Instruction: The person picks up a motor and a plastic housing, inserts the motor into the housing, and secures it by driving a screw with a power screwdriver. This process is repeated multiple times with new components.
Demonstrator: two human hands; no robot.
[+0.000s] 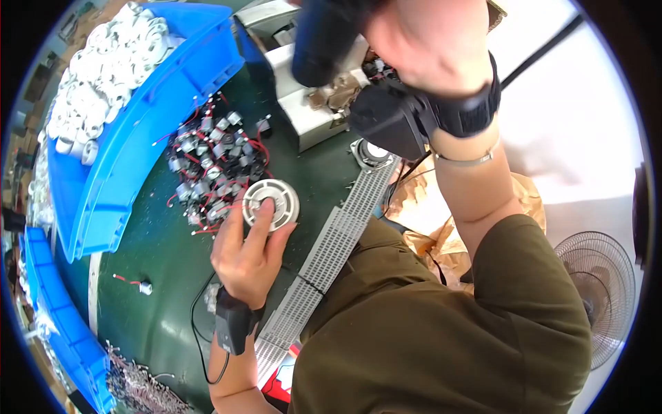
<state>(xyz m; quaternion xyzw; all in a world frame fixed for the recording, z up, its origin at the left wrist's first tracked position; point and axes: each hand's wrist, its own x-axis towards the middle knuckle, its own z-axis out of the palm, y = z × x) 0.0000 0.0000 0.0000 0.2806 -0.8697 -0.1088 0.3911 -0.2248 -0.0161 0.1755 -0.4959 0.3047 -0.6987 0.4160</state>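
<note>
My left hand [243, 261] is over the green worktop, its fingers closed on a white round plastic housing [292, 201]. One fingertip presses into the housing's open middle, and the thumb lies along its near rim. Beside it, touching or nearly so, is a heap of small grey motor-like parts with red wires [214, 148]. High at the top edge, my right hand [431, 45] grips a dark, thick, cylinder-shaped tool [321, 52]. That tool is blurred and cut off by the picture's edge, and most of the right fingers are hidden.
A blue bin [117, 196] full of white plastic rings [103, 69] stands at the left, above another blue bin [58, 303]. An open white box [314, 127] sits beyond the housing. A perforated metal strip [331, 241] runs along the near edge. A fan [596, 297] stands at the right.
</note>
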